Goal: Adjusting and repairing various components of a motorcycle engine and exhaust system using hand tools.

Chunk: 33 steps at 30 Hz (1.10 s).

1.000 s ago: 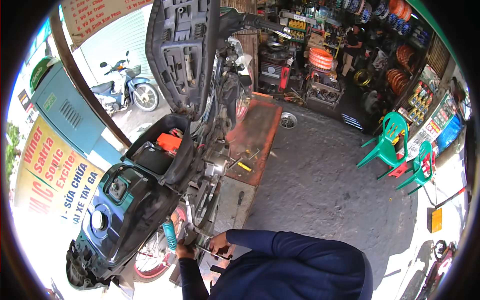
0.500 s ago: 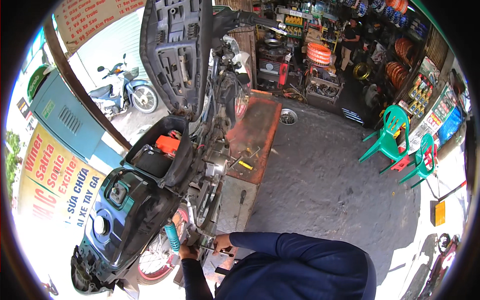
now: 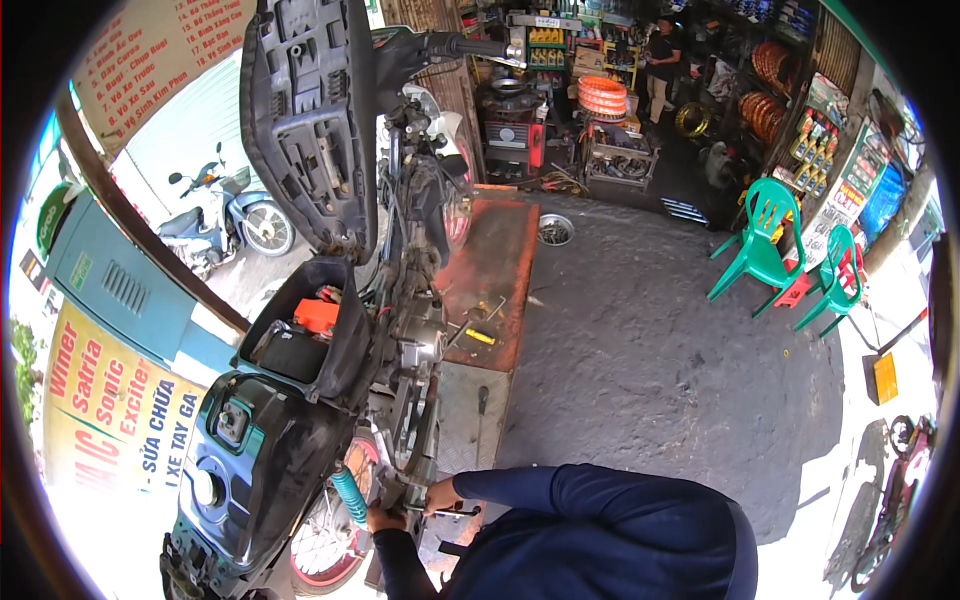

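Note:
A partly stripped motorbike stands on a work platform, its rear red-rimmed wheel (image 3: 330, 578) close to my hands. My right hand (image 3: 441, 495) is closed around a slim metal bar tool (image 3: 462, 513), whose dark end sticks out to the right; its exact kind is unclear. Left of it, my left hand (image 3: 384, 517) is closed beside the lower end of a teal shock absorber spring (image 3: 349, 492). Whatever its fingers grip is hidden. Just above both hands lie the grey metal parts of the bike's rear drive (image 3: 415, 420).
The platform (image 3: 490, 250) holds a yellow-handled tool (image 3: 480, 337) and a dark-handled screwdriver (image 3: 483, 398). A metal bowl (image 3: 555, 230) sits on the floor beyond. Green plastic chairs (image 3: 765, 250) stand at right. An orange item (image 3: 317, 315) lies in the open seat box (image 3: 300, 350). Another person (image 3: 660, 65) stands at the back.
My view has shifted, so the surroundings appear farther left. The bar tool in my right hand lies at a different angle. Both hands remain by the rear wheel.

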Each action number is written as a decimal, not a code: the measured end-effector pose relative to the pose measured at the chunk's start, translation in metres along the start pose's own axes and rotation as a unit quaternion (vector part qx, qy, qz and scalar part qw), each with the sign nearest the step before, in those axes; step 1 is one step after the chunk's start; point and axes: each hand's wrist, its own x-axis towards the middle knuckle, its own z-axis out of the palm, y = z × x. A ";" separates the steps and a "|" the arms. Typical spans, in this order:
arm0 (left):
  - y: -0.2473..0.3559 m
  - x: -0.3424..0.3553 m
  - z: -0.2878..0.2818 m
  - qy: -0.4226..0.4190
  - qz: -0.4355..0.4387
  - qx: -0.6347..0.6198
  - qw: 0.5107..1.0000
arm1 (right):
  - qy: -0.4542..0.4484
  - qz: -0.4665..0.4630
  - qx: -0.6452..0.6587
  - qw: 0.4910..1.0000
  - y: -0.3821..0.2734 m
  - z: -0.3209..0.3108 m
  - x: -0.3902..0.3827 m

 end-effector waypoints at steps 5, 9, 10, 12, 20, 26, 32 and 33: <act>0.000 -0.001 0.000 0.018 -0.011 -0.011 1.000 | 0.027 0.052 0.064 0.996 0.001 0.005 0.001; 0.002 -0.012 0.004 -0.018 0.002 0.055 0.998 | 0.122 0.032 -0.099 0.987 0.016 0.013 0.017; 0.002 -0.015 0.007 0.010 0.001 0.053 0.999 | 0.142 0.023 -0.141 0.979 0.020 0.016 0.024; 0.000 -0.022 0.014 -0.003 -0.005 0.027 1.000 | 0.163 0.013 -0.182 0.970 0.028 0.023 0.038; 0.001 -0.024 0.020 0.073 0.026 0.012 0.997 | 0.110 -0.173 -0.334 0.920 0.027 0.018 0.046; 0.000 -0.005 0.004 0.006 0.013 0.076 0.997 | 0.104 0.003 -0.106 0.989 -0.003 0.015 0.013; -0.011 -0.010 0.010 0.117 0.078 0.006 0.990 | 0.136 0.029 0.162 0.977 -0.001 0.028 0.009; -0.012 -0.011 0.012 0.153 0.096 -0.015 0.983 | 0.126 0.013 0.184 0.975 0.004 0.031 0.011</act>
